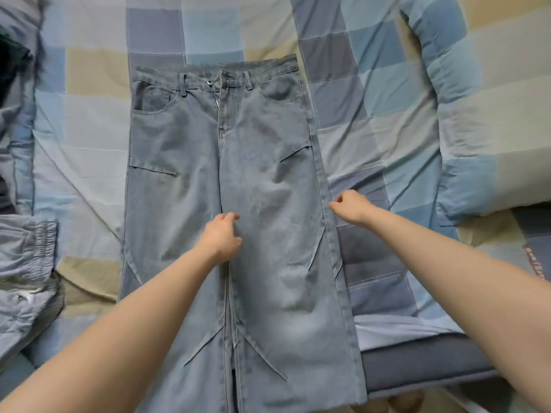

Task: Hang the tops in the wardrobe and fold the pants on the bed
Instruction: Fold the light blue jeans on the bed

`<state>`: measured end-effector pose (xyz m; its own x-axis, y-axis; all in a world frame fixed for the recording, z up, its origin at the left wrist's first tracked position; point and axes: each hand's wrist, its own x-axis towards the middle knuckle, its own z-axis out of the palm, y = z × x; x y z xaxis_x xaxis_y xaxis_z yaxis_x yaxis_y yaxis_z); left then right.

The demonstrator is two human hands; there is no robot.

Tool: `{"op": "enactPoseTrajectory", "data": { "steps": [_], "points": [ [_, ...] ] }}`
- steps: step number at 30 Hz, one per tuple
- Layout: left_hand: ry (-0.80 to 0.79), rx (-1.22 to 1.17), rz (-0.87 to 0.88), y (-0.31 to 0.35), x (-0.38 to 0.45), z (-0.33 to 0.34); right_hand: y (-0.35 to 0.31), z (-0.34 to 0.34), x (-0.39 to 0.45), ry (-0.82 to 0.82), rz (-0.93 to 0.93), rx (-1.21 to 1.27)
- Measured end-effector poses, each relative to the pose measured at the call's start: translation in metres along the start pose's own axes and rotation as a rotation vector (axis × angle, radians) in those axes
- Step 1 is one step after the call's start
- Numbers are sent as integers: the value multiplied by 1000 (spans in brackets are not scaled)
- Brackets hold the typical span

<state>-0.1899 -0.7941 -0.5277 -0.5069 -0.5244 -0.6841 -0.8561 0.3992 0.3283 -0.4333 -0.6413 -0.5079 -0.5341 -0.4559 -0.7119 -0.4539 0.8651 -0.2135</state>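
Note:
A pair of light blue jeans point(185, 150) lies flat and face up on the checked bedsheet point(89, 144), waistband at the far end, both legs running toward me. My left hand point(222, 236) rests on the inner seam between the two legs, fingers curled onto the denim. My right hand point(348, 207) pinches the outer side seam of the right leg at about thigh height.
A grey-blue garment with an elastic waistband point(26, 263) lies bunched at the left edge. A checked duvet or pillow point(465, 114) is heaped at the right. A dark grey-blue piece point(417, 371) sits at the bed's near right edge.

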Motion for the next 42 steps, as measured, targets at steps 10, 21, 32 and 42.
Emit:
{"op": "enactPoseTrajectory", "data": {
  "steps": [10,21,32,42],
  "points": [
    [-94,264,71,27,83,14,-40,-13,126,162,126,515],
    [55,-63,14,60,77,-26,-89,-31,78,330,-227,728],
    [6,-1024,69,17,27,-29,-247,17,46,121,-387,463],
    [240,-1090,-350,-152,30,-65,-375,90,71,-84,-491,68]
  ]
}}
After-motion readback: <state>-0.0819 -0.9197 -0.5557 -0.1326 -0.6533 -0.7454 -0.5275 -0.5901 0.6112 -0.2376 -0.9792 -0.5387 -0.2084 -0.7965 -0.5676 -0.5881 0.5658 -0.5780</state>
